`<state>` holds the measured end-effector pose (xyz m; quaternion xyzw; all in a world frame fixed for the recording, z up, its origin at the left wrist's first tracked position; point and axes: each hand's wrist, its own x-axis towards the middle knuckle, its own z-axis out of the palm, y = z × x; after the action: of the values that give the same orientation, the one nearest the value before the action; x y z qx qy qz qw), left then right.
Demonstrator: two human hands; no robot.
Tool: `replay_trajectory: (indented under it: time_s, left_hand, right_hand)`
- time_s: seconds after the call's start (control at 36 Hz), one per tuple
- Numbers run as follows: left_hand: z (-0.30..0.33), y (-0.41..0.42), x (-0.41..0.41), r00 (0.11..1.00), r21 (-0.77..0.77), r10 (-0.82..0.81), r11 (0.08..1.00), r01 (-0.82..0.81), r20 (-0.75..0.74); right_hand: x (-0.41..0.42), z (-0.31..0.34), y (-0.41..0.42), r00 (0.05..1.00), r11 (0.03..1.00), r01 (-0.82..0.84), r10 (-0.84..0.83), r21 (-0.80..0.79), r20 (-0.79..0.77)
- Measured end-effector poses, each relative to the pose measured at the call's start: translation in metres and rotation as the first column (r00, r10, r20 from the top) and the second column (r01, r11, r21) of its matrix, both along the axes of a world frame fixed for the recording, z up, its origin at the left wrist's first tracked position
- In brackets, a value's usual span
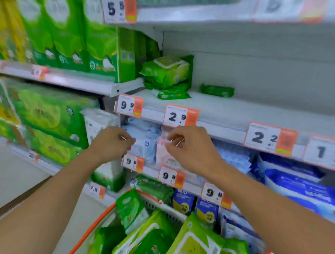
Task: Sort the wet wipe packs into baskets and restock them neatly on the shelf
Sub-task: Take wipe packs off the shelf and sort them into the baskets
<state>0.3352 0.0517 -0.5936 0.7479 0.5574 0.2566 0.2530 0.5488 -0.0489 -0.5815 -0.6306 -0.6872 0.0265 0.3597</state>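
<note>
Both arms reach toward the middle shelf. My left hand (113, 143) has its fingers curled against a light blue wipe pack (143, 139) on that shelf. My right hand (188, 146) pinches at a pink wipe pack (163, 153) beside it; the blur hides whether either hand grips firmly. Below my arms, an orange-rimmed basket (95, 225) holds several green wipe packs (159, 238). On the shelf above, a stack of green wipe packs (167, 75) lies at the left, and a small green pack (217, 90) lies alone further right.
Tall green tissue boxes (75, 34) fill the upper left shelves, with green bundles (41, 115) below them. Blue packs (297, 184) sit on the shelf to the right. Orange price tags (180, 116) line the shelf edges. The upper shelf board (268, 111) is bare right of the small pack.
</note>
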Motion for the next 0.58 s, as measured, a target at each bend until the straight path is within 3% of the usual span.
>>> replay_trajectory:
  time_s: [0.03,0.08,0.14,0.19,0.25,0.28,0.33,0.39,0.5,0.58]
  left_hand:
    - [0.020,0.002,0.018,0.997,0.184,-0.041,0.983,0.028,0.068]
    - [0.058,0.005,0.061,0.980,0.482,-0.188,0.866,0.133,0.067]
    - [0.087,0.011,0.105,0.955,0.543,-0.283,0.790,0.286,-0.091]
    - [0.098,0.023,0.144,0.889,0.377,-0.265,0.832,0.407,-0.374]
    - [0.096,0.046,0.167,0.723,0.050,-0.284,0.914,0.403,-0.630]
    - [0.094,0.057,0.173,0.660,-0.086,-0.317,0.930,0.358,-0.681]
    - [0.092,0.085,0.182,0.607,-0.195,-0.340,0.936,0.294,-0.719]
    - [0.094,0.111,0.192,0.547,-0.215,-0.341,0.935,0.282,-0.765]
    - [0.104,0.113,0.196,0.453,-0.304,-0.416,0.904,0.301,-0.788]
    - [0.107,0.115,0.198,0.459,-0.362,-0.468,0.882,0.303,-0.756]
  right_hand:
    - [0.010,0.019,-0.002,0.998,0.992,0.034,-0.028,0.120,-0.052]
    - [0.033,0.059,-0.001,0.987,0.945,0.111,-0.068,0.308,-0.149]
    - [0.060,0.090,0.011,0.977,0.912,0.206,-0.169,0.355,-0.132]
    - [0.097,0.108,0.034,0.939,0.917,0.335,-0.344,0.214,0.004]
    - [0.133,0.109,0.059,0.894,0.894,0.440,-0.426,-0.086,0.142]
    - [0.150,0.104,0.069,0.885,0.855,0.462,-0.425,-0.236,0.192]
    - [0.178,0.094,0.084,0.888,0.780,0.460,-0.393,-0.424,0.240]
    - [0.202,0.087,0.099,0.901,0.746,0.432,-0.375,-0.506,0.217]
    - [0.231,0.075,0.140,0.903,0.769,0.428,-0.381,-0.474,0.198]
    - [0.249,0.067,0.176,0.914,0.767,0.400,-0.372,-0.501,0.160]
